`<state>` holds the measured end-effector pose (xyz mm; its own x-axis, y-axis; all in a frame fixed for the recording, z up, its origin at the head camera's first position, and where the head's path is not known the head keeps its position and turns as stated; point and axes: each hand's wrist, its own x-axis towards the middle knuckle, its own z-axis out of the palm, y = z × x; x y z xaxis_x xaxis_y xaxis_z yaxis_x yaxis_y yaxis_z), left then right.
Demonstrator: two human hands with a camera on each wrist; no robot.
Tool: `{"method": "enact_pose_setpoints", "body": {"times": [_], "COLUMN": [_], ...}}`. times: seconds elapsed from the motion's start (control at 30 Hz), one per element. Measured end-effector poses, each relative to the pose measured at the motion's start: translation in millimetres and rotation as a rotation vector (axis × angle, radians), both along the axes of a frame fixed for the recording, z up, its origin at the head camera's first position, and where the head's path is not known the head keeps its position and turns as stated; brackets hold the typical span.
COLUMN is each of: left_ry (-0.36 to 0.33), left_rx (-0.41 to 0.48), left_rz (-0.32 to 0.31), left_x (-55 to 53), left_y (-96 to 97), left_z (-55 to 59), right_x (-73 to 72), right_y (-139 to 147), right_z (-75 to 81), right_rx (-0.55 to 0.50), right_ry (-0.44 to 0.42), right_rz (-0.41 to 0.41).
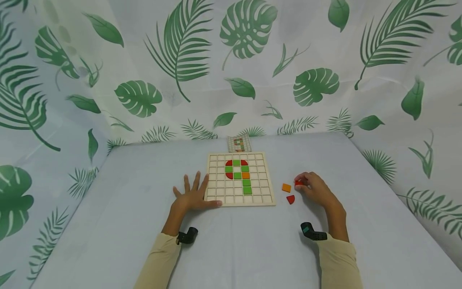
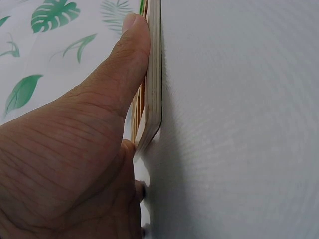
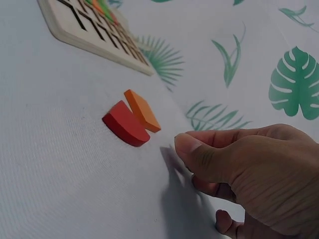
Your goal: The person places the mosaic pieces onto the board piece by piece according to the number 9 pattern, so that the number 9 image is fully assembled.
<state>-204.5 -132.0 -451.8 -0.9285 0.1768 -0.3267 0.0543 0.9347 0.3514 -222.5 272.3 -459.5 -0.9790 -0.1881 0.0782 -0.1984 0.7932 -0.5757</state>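
A wooden grid board (image 1: 216, 192) lies on the table, its cells holding red, green and orange tiles in a shape like a 9. My left hand (image 1: 193, 197) is spread at the board's lower left corner, thumb resting on the front edge; the left wrist view shows that thumb (image 2: 117, 64) along the rim. To the right of the board, my right hand (image 1: 317, 190) pinches a red piece (image 1: 298, 183) between thumb and fingers, low over the table. Fingers hide that piece in the right wrist view. Beside this hand lie an orange square tile (image 1: 286, 188) and a red quarter-round tile (image 1: 290, 199).
Behind the board stands a small pattern card (image 1: 239, 143) with a similar figure. A pale cloth covers the table (image 1: 238, 245). Leaf-print fabric (image 1: 202, 100) rises at the back and both sides. Each wrist wears a black camera (image 1: 187, 235).
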Motion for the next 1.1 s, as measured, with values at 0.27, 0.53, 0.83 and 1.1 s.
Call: {"method": "enact_pose_setpoints", "body": {"times": [0.27, 0.53, 0.83, 1.1], "left_ry": [0.004, 0.014, 0.006, -0.001], "left_rx": [-0.01, -0.014, -0.01, -0.023], "left_rz": [-0.01, -0.002, 0.001, 0.001], "left_x": [-0.3, 0.3, 2.8, 0.8], "left_y": [1.1, 0.1, 1.2, -0.2], "left_z": [-1.6, -2.8, -1.8, -0.6], "right_x": [0.4, -2.2, -4.4, -7.7], "right_y": [-7.5, -19.5, -30.1, -44.0], "right_z": [0.1, 3.7, 4.4, 10.1], "right_rx": [-0.019, -0.035, -0.074, -0.066], "right_ry": [0.024, 0.048, 0.034, -0.005], "right_rz": [0.04, 0.093, 0.112, 0.143]}}
